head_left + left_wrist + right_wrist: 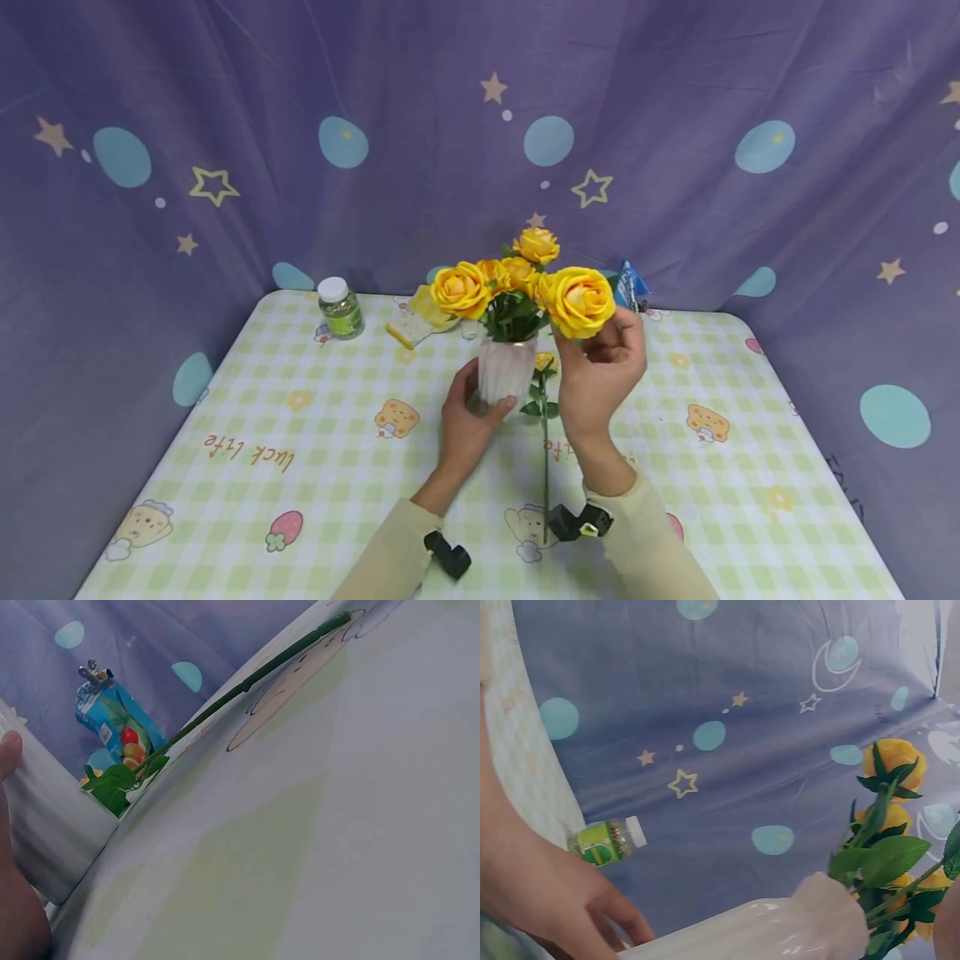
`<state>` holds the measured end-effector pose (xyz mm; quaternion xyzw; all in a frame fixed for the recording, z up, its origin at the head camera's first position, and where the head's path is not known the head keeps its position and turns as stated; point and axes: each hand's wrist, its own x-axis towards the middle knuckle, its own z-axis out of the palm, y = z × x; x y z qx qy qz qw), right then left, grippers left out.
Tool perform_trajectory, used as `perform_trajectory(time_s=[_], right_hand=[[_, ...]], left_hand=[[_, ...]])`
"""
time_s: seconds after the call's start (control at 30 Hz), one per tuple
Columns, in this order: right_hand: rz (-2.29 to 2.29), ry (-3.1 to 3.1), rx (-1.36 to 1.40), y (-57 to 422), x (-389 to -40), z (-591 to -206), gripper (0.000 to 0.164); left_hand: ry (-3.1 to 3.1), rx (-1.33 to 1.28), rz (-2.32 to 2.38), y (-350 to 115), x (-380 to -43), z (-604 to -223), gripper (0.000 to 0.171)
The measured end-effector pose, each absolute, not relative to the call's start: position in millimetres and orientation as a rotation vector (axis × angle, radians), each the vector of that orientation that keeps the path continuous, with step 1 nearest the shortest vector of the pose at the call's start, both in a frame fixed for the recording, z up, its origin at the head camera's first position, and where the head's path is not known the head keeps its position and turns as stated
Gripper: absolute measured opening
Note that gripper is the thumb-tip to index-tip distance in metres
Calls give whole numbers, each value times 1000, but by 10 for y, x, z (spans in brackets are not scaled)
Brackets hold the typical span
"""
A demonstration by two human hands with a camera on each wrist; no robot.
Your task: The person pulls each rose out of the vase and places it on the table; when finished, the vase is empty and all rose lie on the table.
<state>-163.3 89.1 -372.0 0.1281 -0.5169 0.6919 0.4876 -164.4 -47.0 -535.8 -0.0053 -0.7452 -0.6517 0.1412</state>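
A white ribbed vase [501,375] stands on the table with several yellow roses [461,290] and green leaves in it. My left hand [474,421] grips the vase low on its left side, thumb across the front. At the vase's right, my right hand [603,375] pinches a large yellow rose [581,302] just under its bloom, whose petals hide some fingertips. Another rose lies flat beside the vase, its long green stem [546,475] pointing toward me. The right wrist view shows the vase's scalloped mouth [832,907] with stems leaning out of it.
A jar with a white lid [341,308] stands at the back left. Nearby lie a yellow-and-white packet [427,317] and a yellow stick-like item [400,336]. Behind the right hand is a blue bag [120,724] with a metal clip. A patterned curtain [450,100] surrounds the table.
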Motion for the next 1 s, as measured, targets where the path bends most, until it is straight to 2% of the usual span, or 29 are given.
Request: perform_trajectory(time_s=[0.67, 1.0], right_hand=[[1882, -897, 368, 1103, -1625, -3327, 34], [1959, -880, 313, 1266, -1622, -3181, 42]], left_hand=[[-2141, -38, -1898, -477, -1627, -5366, 80], [-2153, -35, -1878, -476, -1640, -5372, 80]])
